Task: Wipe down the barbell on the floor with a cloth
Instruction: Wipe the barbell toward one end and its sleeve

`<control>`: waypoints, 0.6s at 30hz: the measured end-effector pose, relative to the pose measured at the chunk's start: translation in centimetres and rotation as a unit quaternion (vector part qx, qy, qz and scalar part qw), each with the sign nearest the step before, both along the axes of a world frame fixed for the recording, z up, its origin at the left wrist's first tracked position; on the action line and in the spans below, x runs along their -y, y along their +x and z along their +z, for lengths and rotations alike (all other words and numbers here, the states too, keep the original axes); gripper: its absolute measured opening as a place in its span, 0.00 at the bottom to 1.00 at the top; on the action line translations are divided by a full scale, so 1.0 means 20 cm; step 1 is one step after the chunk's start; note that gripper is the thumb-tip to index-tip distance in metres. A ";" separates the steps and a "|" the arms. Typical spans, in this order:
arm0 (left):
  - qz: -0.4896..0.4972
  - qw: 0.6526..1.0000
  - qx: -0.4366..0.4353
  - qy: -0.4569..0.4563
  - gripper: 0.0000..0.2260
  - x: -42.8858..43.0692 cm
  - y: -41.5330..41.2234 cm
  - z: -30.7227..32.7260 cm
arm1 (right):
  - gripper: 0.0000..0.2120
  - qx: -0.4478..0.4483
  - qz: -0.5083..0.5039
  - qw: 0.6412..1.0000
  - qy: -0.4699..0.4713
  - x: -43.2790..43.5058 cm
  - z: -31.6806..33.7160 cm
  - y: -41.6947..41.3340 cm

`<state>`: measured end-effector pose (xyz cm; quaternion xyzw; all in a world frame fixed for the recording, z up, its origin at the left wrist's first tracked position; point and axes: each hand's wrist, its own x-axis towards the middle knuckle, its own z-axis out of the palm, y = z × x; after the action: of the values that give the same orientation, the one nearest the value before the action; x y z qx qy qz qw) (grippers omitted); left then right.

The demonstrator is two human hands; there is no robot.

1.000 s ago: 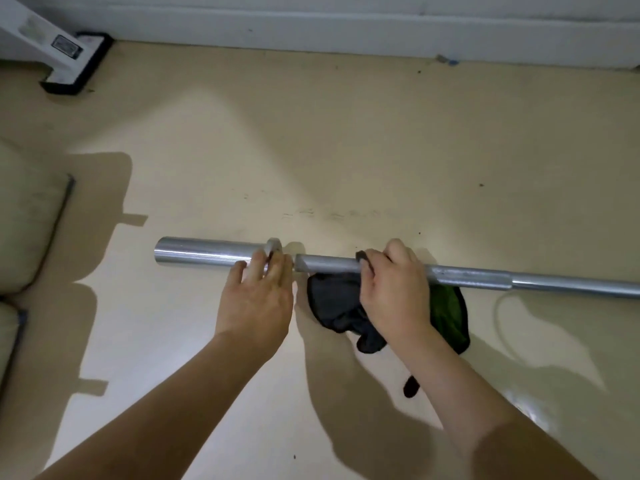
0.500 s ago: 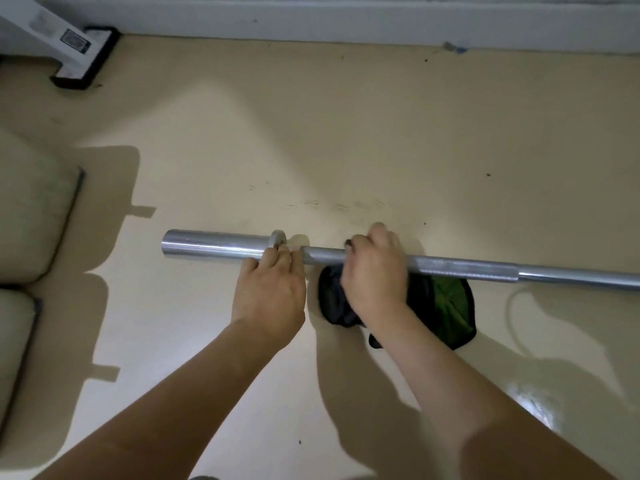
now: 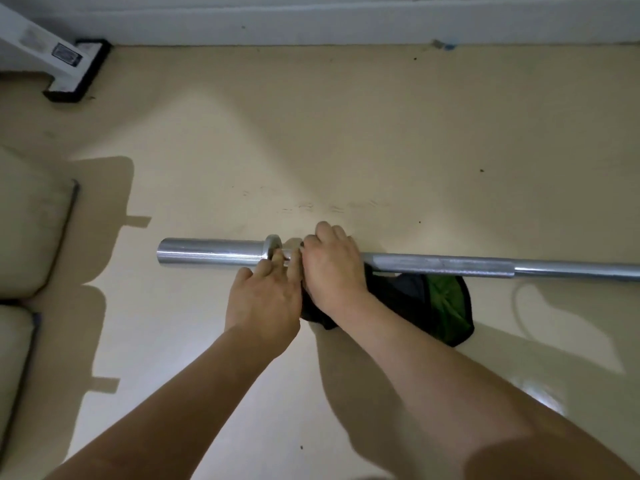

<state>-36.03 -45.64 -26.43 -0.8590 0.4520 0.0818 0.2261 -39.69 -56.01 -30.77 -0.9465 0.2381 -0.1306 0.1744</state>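
A silver barbell (image 3: 440,265) lies across the cream floor, its thick sleeve end at the left and a collar beside it. A dark cloth with a green patch (image 3: 440,303) hangs over and trails below the bar. My right hand (image 3: 334,268) grips the cloth wrapped round the bar just right of the collar. My left hand (image 3: 265,296) touches the bar at the collar with its fingers, right next to the right hand.
Two pale cushions (image 3: 27,223) lie at the left edge. A white stand foot with a black base (image 3: 72,69) sits at the top left by the wall's white baseboard (image 3: 346,26).
My right hand has slid the cloth leftward along the bar toward the collar, until it is next to my left hand. The left hand stays at the collar.
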 end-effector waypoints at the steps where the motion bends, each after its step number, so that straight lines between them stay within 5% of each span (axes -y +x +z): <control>1: -0.005 1.000 0.003 0.004 0.33 0.00 0.00 0.00 | 0.03 -0.012 0.042 0.999 -0.008 0.02 0.00 -0.02; 3: -0.016 1.000 0.007 0.011 0.32 0.00 0.02 0.01 | 0.01 -0.021 0.048 0.999 -0.014 0.15 -0.01 -0.17; 7: -0.011 1.000 0.009 0.011 0.32 0.00 0.01 0.01 | 0.05 -0.017 -0.129 0.991 0.016 0.26 -0.01 -0.33; 13: -0.005 0.999 0.000 0.043 0.32 0.01 0.01 0.02 | 0.04 -0.004 -0.018 1.000 -0.024 0.19 -0.01 -0.26; 18: 0.003 1.000 -0.024 -0.014 0.30 0.04 -0.06 0.03 | 0.06 -0.007 -0.226 0.974 -0.016 0.33 -0.02 -0.49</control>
<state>-37.19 -46.43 -25.83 -0.8613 0.4560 0.0962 0.2026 -49.46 -62.56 -31.26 -0.8718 0.4447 -0.1641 0.1238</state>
